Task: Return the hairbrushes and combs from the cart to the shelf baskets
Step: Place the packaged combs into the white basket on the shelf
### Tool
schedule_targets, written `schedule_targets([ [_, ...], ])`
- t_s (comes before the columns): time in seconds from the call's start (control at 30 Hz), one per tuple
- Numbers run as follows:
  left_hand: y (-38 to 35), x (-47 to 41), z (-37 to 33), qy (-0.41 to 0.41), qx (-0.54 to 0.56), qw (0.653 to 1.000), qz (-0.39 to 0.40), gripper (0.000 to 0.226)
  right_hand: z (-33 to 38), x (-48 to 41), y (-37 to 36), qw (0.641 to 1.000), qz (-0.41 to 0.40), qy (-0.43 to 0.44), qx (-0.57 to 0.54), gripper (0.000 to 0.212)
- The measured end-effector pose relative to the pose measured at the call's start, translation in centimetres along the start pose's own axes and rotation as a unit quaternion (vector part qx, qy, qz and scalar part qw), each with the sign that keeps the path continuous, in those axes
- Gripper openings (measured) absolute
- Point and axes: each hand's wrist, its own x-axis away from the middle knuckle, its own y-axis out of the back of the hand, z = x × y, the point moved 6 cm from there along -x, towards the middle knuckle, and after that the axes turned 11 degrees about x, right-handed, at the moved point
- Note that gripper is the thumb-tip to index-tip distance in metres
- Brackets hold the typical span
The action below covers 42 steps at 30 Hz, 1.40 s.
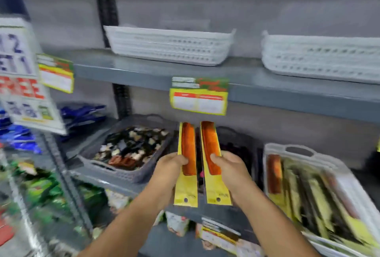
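Note:
I hold two orange combs on long yellow backing cards, upright and side by side, in front of the middle shelf. My left hand [167, 171] grips the left comb pack [187, 162]. My right hand [231, 169] grips the right comb pack [211, 160]. To the right on the same shelf sits a white basket [298, 151] filled with several similar packaged combs, tilted toward me. Behind the packs stands a dark basket [239, 139], its contents mostly hidden. The picture is motion-blurred.
A grey basket [115, 171] of hair clips sits left of my hands. Two white baskets [168, 45] [320, 57] stand on the upper shelf. Yellow price tags [198, 96] hang from the shelf edge. A promo sign [22, 78] and packaged goods fill the left rack.

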Motion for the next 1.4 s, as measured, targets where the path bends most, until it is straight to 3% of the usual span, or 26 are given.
schedule_targets([
  [0.2,-13.1,-0.2,5.8,0.047,-0.031,0.992,0.11,0.016,-4.2,0.1,13.6,0.987,-0.139,0.009,0.077,0.044],
  [0.37,-20.3,-0.5,10.0,0.056,-0.069,0.985,0.148,0.025,-6.9,0.8,21.8,0.965,-0.21,0.003,0.155,0.009],
  [0.5,-23.6,-1.4,13.1,0.053,-0.134,0.982,0.125,0.018,-8.7,0.8,25.3,0.947,-0.231,-0.009,0.224,0.011],
  [0.63,-25.7,-1.4,15.2,0.021,-0.19,0.973,0.127,0.028,-10.8,-0.1,26.5,0.923,-0.206,-0.038,0.324,0.027],
  [0.73,-26.6,-1.5,16.4,0.01,-0.247,0.957,0.153,0.057,-12.4,-0.9,26.8,0.902,-0.167,-0.075,0.39,0.038],
  [0.93,-27.5,-2.4,16.6,-0.012,-0.424,0.896,0.131,0.044,-14.1,-1.5,27.1,0.877,-0.137,-0.117,0.445,0.031],
  [1.13,-28.3,-3.0,17.2,0.004,-0.495,0.854,0.158,0.042,-14.3,-2.1,26.4,0.837,-0.136,-0.137,0.512,0.058],
  [1.27,-28.8,-3.0,17.4,-0.008,-0.542,0.825,0.162,0.028,-13.9,-1.8,25.8,0.79,-0.15,-0.136,0.578,0.036],
  [1.4,-29.3,-2.5,17.6,-0.036,-0.572,0.797,0.19,0.04,-14.0,-1.5,25.3,0.754,-0.15,-0.118,0.629,0.027],
])
